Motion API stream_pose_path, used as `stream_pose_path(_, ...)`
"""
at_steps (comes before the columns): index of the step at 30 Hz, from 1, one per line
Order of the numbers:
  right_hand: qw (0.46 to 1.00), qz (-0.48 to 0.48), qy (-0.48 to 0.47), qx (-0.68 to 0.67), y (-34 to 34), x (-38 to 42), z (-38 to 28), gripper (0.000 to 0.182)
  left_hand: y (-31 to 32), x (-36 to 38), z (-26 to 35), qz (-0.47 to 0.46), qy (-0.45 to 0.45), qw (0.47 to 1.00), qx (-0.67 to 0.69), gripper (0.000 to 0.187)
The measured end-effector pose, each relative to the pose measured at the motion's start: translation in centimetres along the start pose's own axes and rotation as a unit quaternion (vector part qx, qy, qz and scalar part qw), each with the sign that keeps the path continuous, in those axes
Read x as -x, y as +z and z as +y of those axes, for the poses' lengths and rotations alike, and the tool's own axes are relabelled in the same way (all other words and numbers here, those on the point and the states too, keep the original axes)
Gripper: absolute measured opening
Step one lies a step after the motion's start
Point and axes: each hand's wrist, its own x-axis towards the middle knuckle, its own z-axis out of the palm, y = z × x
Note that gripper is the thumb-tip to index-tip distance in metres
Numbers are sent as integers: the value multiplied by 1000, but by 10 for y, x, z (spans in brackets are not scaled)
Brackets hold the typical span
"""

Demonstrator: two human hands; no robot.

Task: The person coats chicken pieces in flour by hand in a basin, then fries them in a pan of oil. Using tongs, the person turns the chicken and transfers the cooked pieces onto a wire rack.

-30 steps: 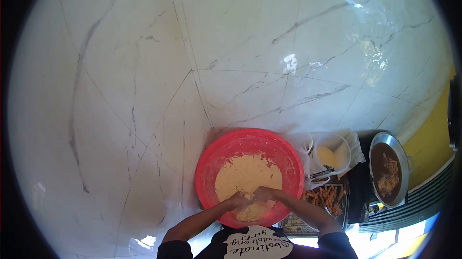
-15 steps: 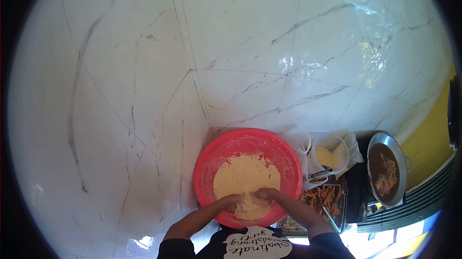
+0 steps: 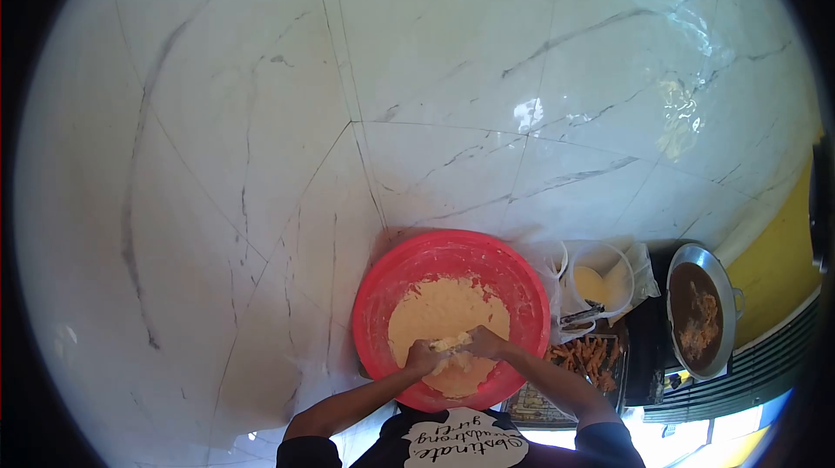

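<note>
A large red basin holds pale yellow flour. Over the flour in its lower half, my left hand and my right hand face each other with fingers curled. Between them is a flour-coated clump, gripped from both sides. Its exact shape is hard to make out under the flour.
Right of the basin stands a clear plastic container of pale yellow liquid, with dark-handled tongs at its edge. Below it, fried brown pieces lie on a rack tray. Farther right, food fries in a metal pan. A marbled tiled wall rises behind.
Both hands have lifted slightly out of the flour and come closer together, and the coated clump now shows between them. The camera view has shifted slightly.
</note>
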Motion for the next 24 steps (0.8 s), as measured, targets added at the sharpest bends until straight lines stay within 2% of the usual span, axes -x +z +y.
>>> stream_pose_path(1,999,7,-15,49,1,5,-6,32,1,2,-2,23,7,998,-63,29)
stream_pose_path(3,995,15,-30,98,2,7,-6,31,3,5,-14,20,24,999,-41,30)
stream_pose_path(5,980,29,-182,76,7,10,2,32,4,0,-24,14,41,999,-19,32)
stream_pose_path(6,980,29,-181,75,6,16,-6,32,4,-1,-26,-3,53,999,-3,32)
stream_pose_path(8,981,-45,-140,124,1,31,-33,32,0,-3,-23,-21,66,998,10,32)
stream_pose_path(9,982,-45,-139,123,0,23,-25,32,-5,-4,-13,-52,68,996,-31,31)
stream_pose_path(10,989,-35,-86,119,-4,6,-12,32,-9,-5,-4,-84,70,992,-71,29)
stream_pose_path(11,992,-25,-32,116,-6,-9,2,34,-11,-7,8,-86,68,991,-71,29)
stream_pose_path(12,993,-23,-30,115,-5,-21,11,34,-10,-11,22,-2,29,994,-102,29)
stream_pose_path(13,972,70,-93,206,0,-32,17,36,-7,-11,28,81,-11,988,-131,29)
stream_pose_path(14,930,161,-155,293,6,-41,24,38,-5,-18,20,79,-12,988,-130,29)
stream_pose_path(15,929,160,-155,296,11,-49,31,38,-3,-35,10,37,-58,985,-159,31)
stream_pose_path(16,915,123,-114,368,18,-54,36,41,-3,-45,4,-4,-103,977,-187,33)
stream_pose_path(17,893,88,-74,436,23,-61,40,45,-1,-47,-6,-1,-102,977,-186,33)
stream_pose_path(18,890,88,-75,441,26,-61,35,45,5,-45,-17,-43,-87,975,-199,36)
stream_pose_path(19,920,36,-9,390,31,-57,28,48,9,-44,-21,-84,-72,971,-214,39)
stream_pose_path(20,941,-18,57,332,36,-53,22,52,8,-45,-24,-83,-71,971,-212,39)
stream_pose_path(21,937,-44,79,337,35,-50,18,54,5,-42,-26,-145,-59,964,-216,42)
stream_pose_path(22,936,-44,78,341,31,-43,15,54,1,-42,-26,-204,-44,953,-219,45)
stream_pose_path(23,943,-38,31,329,24,-34,13,51,-4,-42,-26,-200,-42,954,-218,45)
stream_pose_path(24,948,-34,-14,315,20,-25,10,49,-9,-35,-24,-184,32,957,-223,47)
